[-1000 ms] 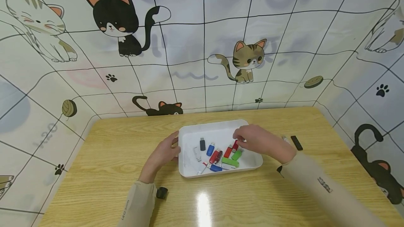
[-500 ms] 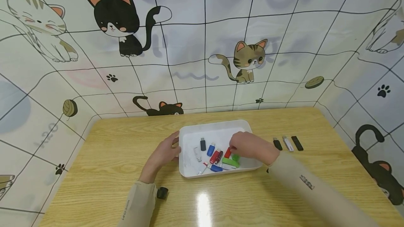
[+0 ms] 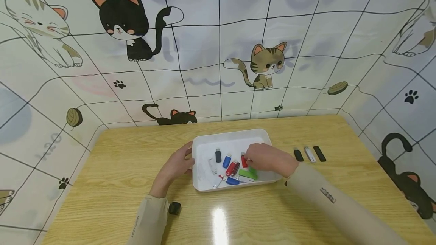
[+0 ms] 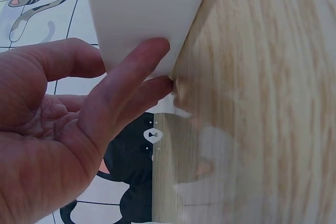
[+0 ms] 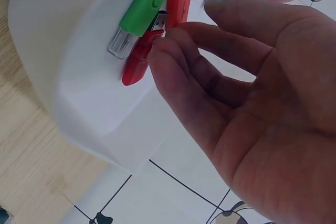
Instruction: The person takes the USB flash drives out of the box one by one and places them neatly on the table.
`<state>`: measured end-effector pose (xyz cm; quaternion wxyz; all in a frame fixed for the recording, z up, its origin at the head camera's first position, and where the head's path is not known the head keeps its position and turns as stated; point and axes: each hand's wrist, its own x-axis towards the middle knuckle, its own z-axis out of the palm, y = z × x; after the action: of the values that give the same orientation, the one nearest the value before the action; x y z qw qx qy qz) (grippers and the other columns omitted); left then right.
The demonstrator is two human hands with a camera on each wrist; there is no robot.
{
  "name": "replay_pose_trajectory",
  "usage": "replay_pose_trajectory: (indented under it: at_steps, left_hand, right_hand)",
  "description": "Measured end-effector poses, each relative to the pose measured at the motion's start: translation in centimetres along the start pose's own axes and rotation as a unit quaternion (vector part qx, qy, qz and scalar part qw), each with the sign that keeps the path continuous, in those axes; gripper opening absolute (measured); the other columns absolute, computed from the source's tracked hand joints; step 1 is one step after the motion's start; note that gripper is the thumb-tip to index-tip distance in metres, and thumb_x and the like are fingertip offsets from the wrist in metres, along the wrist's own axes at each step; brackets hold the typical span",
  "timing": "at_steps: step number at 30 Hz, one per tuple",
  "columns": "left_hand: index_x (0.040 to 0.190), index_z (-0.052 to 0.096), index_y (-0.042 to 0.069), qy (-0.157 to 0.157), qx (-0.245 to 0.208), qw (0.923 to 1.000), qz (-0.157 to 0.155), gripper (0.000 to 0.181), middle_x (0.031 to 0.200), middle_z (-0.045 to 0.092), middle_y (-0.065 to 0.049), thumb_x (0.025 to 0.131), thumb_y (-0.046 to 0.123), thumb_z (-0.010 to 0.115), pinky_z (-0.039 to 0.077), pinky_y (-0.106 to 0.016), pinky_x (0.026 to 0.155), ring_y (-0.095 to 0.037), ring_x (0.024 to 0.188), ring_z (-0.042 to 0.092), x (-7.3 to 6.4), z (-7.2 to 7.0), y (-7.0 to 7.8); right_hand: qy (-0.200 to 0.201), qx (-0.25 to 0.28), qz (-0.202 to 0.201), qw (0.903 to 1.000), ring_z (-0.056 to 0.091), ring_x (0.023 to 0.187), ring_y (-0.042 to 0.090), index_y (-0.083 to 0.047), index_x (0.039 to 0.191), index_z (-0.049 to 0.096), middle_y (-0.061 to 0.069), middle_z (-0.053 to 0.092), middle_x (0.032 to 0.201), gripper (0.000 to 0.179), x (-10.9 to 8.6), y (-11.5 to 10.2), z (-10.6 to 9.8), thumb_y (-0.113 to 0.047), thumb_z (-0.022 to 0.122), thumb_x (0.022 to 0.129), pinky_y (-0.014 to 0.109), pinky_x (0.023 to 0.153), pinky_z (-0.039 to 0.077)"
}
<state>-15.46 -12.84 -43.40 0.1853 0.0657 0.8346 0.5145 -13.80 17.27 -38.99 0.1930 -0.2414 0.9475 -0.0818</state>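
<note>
A white tray [image 3: 235, 136] holds several USB sticks. My left hand [image 3: 175, 162] rests against the tray's left end, its fingertips touching the outer wall [image 4: 136, 19] in the left wrist view. Over the right part of the tray is my right hand [image 3: 267, 158], fingers loosely bent and the thumb apart from them. Its fingertips are at a dark red USB stick [image 5: 137, 62], apparently touching it. A brighter red USB stick [image 3: 243, 160] and a green USB stick [image 3: 248, 174] lie close by. The hand partly covers this group in the head view.
Right of the tray, a black USB stick [image 3: 298, 155], a silvery USB stick [image 3: 310, 155] and a flat black stick [image 3: 319, 154] lie in a row on the wooden table [image 3: 136, 146]. Cat-patterned sheeting [image 3: 204, 48] rises behind the table.
My right hand has moved left over the USB sticks, uncovering the row on the table. The brighter red stick has shifted and turned slightly. The left hand stays at the tray.
</note>
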Motion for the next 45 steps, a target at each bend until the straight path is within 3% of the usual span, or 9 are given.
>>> replay_pose_trajectory:
  at_steps: [4,9,17,23,28,45]
  left_hand:
    - [0.161,0.027,-0.003,0.000,0.004,1.0000,-0.002,0.069,0.156,0.042,-0.030,0.097,-0.003,0.051,0.063,-0.045,0.079,-0.043,0.128,0.059,0.0,-0.1,0.0]
    - [0.161,0.027,-0.003,0.000,0.005,1.0000,-0.003,0.069,0.156,0.042,-0.029,0.097,-0.004,0.051,0.063,-0.044,0.078,-0.042,0.128,0.060,0.0,-0.2,0.0]
    - [0.161,0.026,-0.004,0.002,0.004,1.0000,0.001,0.069,0.156,0.043,-0.030,0.097,-0.004,0.052,0.063,-0.044,0.078,-0.044,0.127,0.059,0.0,-0.1,-0.1]
    - [0.161,0.028,-0.002,0.000,-0.003,1.0000,0.008,0.069,0.155,0.044,-0.029,0.097,-0.005,0.053,0.064,-0.044,0.075,-0.042,0.124,0.062,0.0,0.0,-0.3]
    - [0.161,0.028,-0.001,0.000,0.002,0.9999,0.012,0.068,0.155,0.044,-0.028,0.098,-0.005,0.053,0.064,-0.043,0.074,-0.040,0.121,0.064,0.1,0.1,-0.4]
    - [0.161,0.029,-0.001,0.005,0.000,1.0000,0.008,0.069,0.155,0.045,-0.028,0.097,-0.005,0.053,0.064,-0.043,0.074,-0.041,0.122,0.064,0.1,0.1,-0.4]
  right_hand:
    - [0.002,-0.018,0.005,0.9998,0.048,0.072,0.017,-0.008,0.088,0.069,0.002,0.053,0.079,0.019,0.4,-0.2,0.0,-0.009,0.058,0.103,0.032,0.067,0.044]
    - [-0.001,-0.043,0.043,0.9982,0.051,0.077,0.019,-0.005,0.112,0.074,0.002,0.056,0.083,0.019,1.2,-0.3,-0.1,-0.014,0.059,0.104,0.034,0.072,0.048]
    - [0.049,-0.002,0.102,0.9936,0.055,0.063,0.016,-0.008,0.084,0.061,0.004,0.056,0.071,0.025,2.8,-0.5,-0.8,-0.024,0.065,0.102,0.027,0.057,0.043]
    - [0.029,0.059,0.137,0.9884,0.057,0.058,0.015,-0.008,0.085,0.061,0.005,0.057,0.073,0.023,3.9,-1.2,-0.6,-0.024,0.067,0.101,0.024,0.053,0.044]
    - [0.026,0.083,0.141,0.9862,0.056,0.060,0.016,-0.008,0.087,0.063,0.006,0.058,0.073,0.021,4.4,-1.2,-0.3,-0.024,0.070,0.099,0.025,0.055,0.044]
    - [0.004,0.085,0.145,0.9858,0.059,0.073,0.020,-0.003,0.104,0.066,0.008,0.060,0.087,0.008,5.1,-1.6,-0.1,-0.008,0.067,0.098,0.028,0.062,0.050]
